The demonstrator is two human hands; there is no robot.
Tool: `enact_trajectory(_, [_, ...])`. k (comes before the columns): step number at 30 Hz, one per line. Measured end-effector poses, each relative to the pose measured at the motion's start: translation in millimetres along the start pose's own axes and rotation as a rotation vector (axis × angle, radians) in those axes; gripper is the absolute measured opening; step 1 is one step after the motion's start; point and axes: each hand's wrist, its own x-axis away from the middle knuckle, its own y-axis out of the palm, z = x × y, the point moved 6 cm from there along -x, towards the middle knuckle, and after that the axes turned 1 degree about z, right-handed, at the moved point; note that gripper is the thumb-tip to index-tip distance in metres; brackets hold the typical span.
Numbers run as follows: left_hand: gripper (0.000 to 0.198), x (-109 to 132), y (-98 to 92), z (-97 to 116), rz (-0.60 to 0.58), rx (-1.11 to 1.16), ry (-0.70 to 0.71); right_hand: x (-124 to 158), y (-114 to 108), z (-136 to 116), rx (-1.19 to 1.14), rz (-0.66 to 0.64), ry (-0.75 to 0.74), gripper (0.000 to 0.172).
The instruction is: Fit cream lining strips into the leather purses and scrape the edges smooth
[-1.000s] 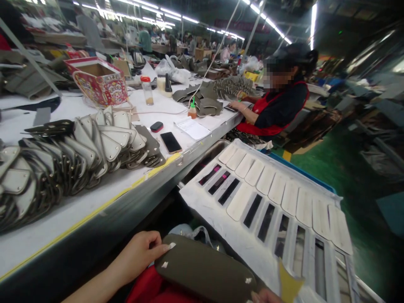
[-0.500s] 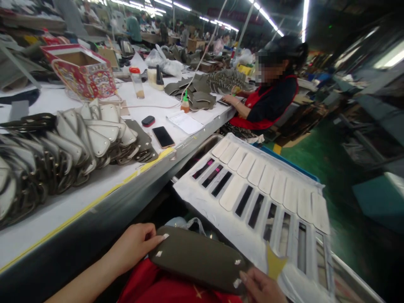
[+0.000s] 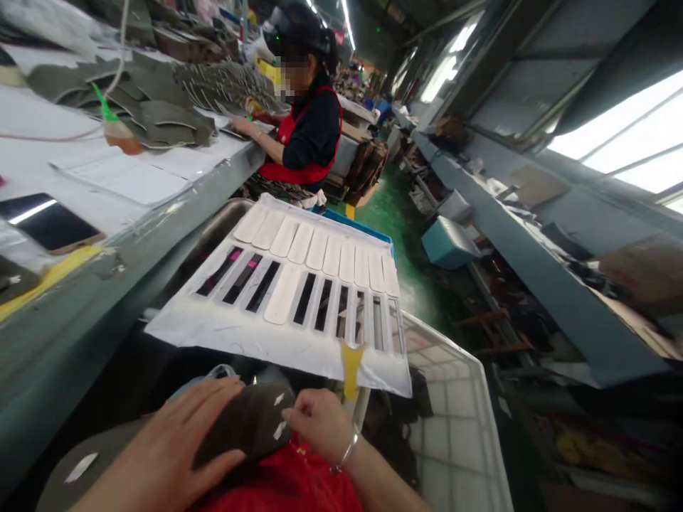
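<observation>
A dark olive leather piece (image 3: 248, 423) with small white tape bits lies across my lap on red cloth (image 3: 282, 483). My left hand (image 3: 171, 448) rests flat on it, fingers stretched out. My right hand (image 3: 320, 427), with a bracelet on its wrist, has its fingers curled and pinched at the piece's right end by a white tape bit. Just beyond my hands sits a white sheet (image 3: 277, 341) with rows of cream oval stickers and dark empty slots. A yellow strip (image 3: 352, 366) hangs from its near edge.
A long white worktable (image 3: 80, 235) runs along the left with a phone (image 3: 45, 222), papers and piles of olive leather pieces (image 3: 160, 114). A co-worker in a red apron (image 3: 302, 135) sits further along it. A white wire basket (image 3: 453, 427) stands to my right; a green-floored aisle lies beyond.
My view has swung right and down. My left hand went from gripping the piece's left end to lying flat on top. My right hand moved up onto the piece's right end.
</observation>
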Motion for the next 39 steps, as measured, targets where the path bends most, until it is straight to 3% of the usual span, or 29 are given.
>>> enact_trajectory(3, [0.083, -26, 37.5, 40, -0.148, -0.087, 0.158, -1, -1, 1, 0.024, 0.001, -0.051, 0.022])
enact_trajectory(7, [0.074, -37, 55.7, 50, -0.216, -0.125, 0.108, 0, -1, 3, 0.021, -0.011, -0.083, 0.022])
enact_trajectory(12, [0.053, -35, 52.5, 49, -0.167, -0.094, 0.108, 0, -2, -1, 0.096, -0.013, -0.141, 0.024])
enact_trajectory(21, [0.05, -39, 54.0, 50, -0.181, -0.052, 0.076, -3, -5, -5, 0.163, -0.044, -0.179, 0.025])
enact_trajectory(30, [0.071, -36, 58.7, 46, -0.198, -0.114, 0.055, -12, -2, 5, 0.125, -0.048, -0.093, 0.027])
enact_trajectory(32, [0.081, -36, 58.7, 47, -0.191, -0.116, 0.089, -15, 1, 10, 0.056, -0.044, -0.077, 0.028])
enact_trajectory(37, [0.077, -44, 56.3, 56, -0.228, -0.081, 0.02, -17, 15, 20, -0.196, -0.1, -0.044, 0.03])
enact_trajectory(39, [0.085, -44, 48.5, 57, -0.231, -0.034, 0.036, -17, 15, 21, -0.208, -0.112, -0.057, 0.034])
